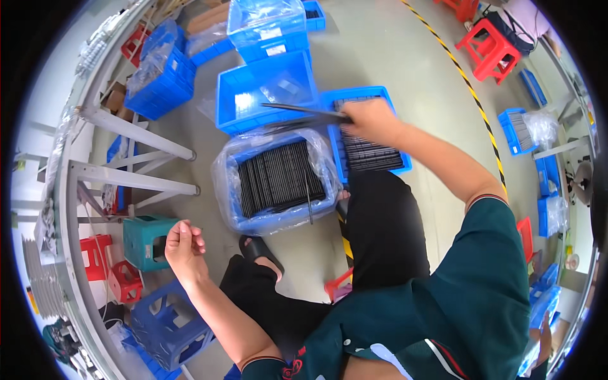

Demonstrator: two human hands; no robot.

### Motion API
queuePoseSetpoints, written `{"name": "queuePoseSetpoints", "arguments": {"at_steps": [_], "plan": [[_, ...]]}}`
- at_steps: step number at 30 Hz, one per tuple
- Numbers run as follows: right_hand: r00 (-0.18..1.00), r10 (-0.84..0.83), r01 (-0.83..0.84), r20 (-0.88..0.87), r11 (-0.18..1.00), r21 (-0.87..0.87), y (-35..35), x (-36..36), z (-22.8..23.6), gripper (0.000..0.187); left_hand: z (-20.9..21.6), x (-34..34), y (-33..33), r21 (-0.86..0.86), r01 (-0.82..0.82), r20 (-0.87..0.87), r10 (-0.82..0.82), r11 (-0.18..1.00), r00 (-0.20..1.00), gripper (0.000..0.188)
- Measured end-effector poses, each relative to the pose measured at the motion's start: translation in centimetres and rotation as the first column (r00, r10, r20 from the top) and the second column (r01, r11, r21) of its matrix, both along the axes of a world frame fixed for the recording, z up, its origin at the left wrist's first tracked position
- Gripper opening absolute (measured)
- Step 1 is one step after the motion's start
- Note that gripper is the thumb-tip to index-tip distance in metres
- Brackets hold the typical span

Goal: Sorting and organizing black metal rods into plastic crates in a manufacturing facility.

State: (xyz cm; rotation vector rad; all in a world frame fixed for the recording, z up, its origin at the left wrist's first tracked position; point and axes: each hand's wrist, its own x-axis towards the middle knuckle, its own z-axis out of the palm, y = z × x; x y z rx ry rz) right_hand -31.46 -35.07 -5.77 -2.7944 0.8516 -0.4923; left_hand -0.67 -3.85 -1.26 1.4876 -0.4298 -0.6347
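Note:
My right hand (372, 120) is closed around the ends of several long, thin black strips (297, 119). They stick out to the left, fanned apart and smeared by motion, above the gap between an open blue bin and a lined one. Nearest below that hand is a blue tray (405, 166) with rows of dark strips. To its left, a blue crate lined with clear plastic (237, 218) is packed with black strips (278, 177); one strip lies crosswise and pokes over the near rim. My left hand (185, 244) is raised off to the left, fingers curled in, with nothing visible in it.
Beyond the lined crate stands an open blue bin (231, 104) with clear film inside. Stacked blue bins (269, 31) are farther back. White table legs (145, 177), a teal stool (149, 237) and a blue stool (168, 323) are on the left. A red stool (489, 47) stands far right.

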Motion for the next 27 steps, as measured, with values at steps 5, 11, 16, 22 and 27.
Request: {"name": "queuePoseSetpoints", "arguments": {"at_steps": [5,11,16,22,27], "plan": [[0.883,-0.428,0.422,-0.193,0.904,-0.074,-7.7,-8.1,-9.0,0.01,-1.7,-1.3,-2.0,0.12,0.05,0.004,-0.051,0.992,0.999,0.013],[0.753,-0.438,0.528,-0.491,0.848,0.053,-10.8,-13.4,-20.9,0.014,-3.2,-1.7,-3.5,0.26,0.032,-0.001,-0.033,0.965,0.999,0.012],[0.767,-0.299,0.451,-0.567,0.881,0.146,-12.4,-12.3,-26.5,0.019,-4.8,-0.9,-4.9,0.308,0.02,-0.049,-0.006,0.951,0.999,0.01],[0.841,-0.265,0.368,-0.472,0.919,0.14,-16.5,-11.3,-31.6,0.017,-6.5,-0.2,-6.3,0.371,0.001,-0.066,0.025,0.929,0.997,0.011],[0.811,-0.34,0.306,-0.476,0.94,-0.15,-18.1,-10.4,-36.1,0.008,-7.3,-0.1,-6.7,0.403,-0.009,-0.077,0.044,0.915,0.996,0.011]]}}
